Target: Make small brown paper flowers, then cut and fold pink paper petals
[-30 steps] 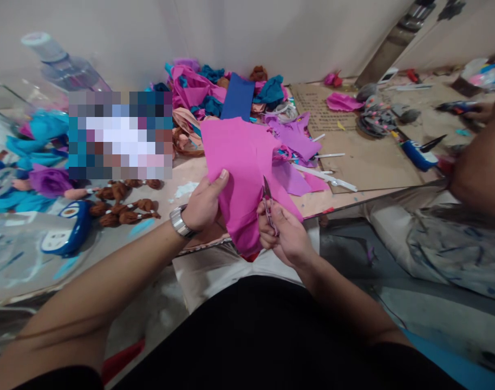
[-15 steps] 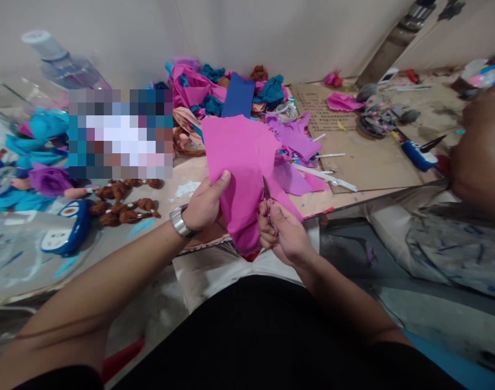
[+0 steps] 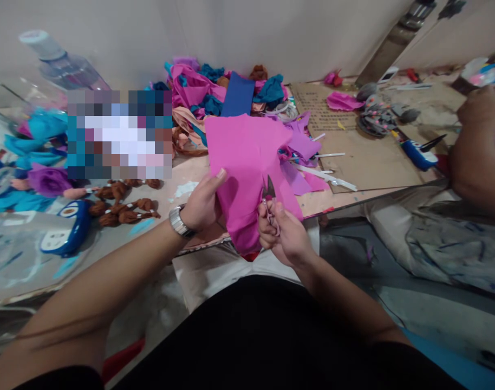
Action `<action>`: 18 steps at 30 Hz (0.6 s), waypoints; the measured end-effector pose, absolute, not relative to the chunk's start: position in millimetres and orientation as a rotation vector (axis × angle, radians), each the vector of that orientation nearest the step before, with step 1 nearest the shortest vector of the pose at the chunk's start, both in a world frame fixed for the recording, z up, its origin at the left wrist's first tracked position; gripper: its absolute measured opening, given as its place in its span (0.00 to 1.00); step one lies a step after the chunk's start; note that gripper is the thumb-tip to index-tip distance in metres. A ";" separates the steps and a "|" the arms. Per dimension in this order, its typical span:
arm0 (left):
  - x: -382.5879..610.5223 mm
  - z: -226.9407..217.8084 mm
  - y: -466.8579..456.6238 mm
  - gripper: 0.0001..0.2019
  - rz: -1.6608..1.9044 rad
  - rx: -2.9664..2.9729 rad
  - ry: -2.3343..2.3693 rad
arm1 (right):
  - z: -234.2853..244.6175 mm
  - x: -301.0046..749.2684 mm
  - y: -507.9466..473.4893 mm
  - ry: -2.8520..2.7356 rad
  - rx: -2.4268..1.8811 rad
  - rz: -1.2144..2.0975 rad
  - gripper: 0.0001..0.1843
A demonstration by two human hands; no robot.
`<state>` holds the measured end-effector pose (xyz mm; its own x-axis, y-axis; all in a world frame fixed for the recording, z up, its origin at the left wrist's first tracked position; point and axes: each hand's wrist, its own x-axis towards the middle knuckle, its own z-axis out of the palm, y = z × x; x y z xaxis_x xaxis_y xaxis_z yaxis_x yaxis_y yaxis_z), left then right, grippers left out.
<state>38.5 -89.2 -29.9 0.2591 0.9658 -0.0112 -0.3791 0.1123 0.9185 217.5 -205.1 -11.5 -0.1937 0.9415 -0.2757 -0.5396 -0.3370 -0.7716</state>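
Observation:
A large sheet of pink crepe paper (image 3: pixel 241 157) spreads in front of me, its lower end hanging over the table's front edge. My left hand (image 3: pixel 202 203) grips its left side, thumb on top and the fingers hidden beneath. My right hand (image 3: pixel 286 233) is closed round the handles of small scissors (image 3: pixel 268 189), whose blades stand apart and point away from me over the paper's right part. Whether paper lies between the blades I cannot tell.
Crumpled coloured paper (image 3: pixel 194 84) and a blue strip (image 3: pixel 238 95) lie behind the sheet. Brown bundles (image 3: pixel 125 208) and a blue-white case (image 3: pixel 66 230) are on the left. On the right lies cardboard (image 3: pixel 369 162); another person's arm (image 3: pixel 477 146) is beyond it.
The scissor blades have opened wider. The pink sheet's upper part has shifted slightly right, its right edge curling. My left hand has moved slightly left.

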 end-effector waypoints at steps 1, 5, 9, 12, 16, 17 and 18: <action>39.6 -29.0 -87.9 0.23 1.135 0.934 0.756 | -11.7 217.4 -205.5 -0.652 -0.905 1.756 0.34; 44.7 -21.8 -84.1 0.28 1.172 0.879 0.761 | -12.9 216.8 -206.6 -0.688 -0.911 1.758 0.32; 46.0 -18.2 -83.6 0.26 1.184 0.818 0.767 | -12.9 216.7 -205.8 -0.699 -0.926 1.747 0.32; 43.5 -19.9 -84.8 0.26 1.139 0.760 0.743 | -11.2 216.6 -205.0 -0.703 -0.931 1.743 0.33; 41.2 -22.6 -85.3 0.26 1.123 0.775 0.740 | -9.5 216.3 -206.6 -0.694 -0.933 1.742 0.34; 41.3 -22.9 -85.1 0.26 1.139 0.791 0.747 | -9.9 216.3 -207.6 -0.693 -0.938 1.745 0.34; 41.8 -23.0 -84.8 0.26 1.160 0.811 0.753 | -10.8 216.4 -208.8 -0.692 -0.943 1.748 0.33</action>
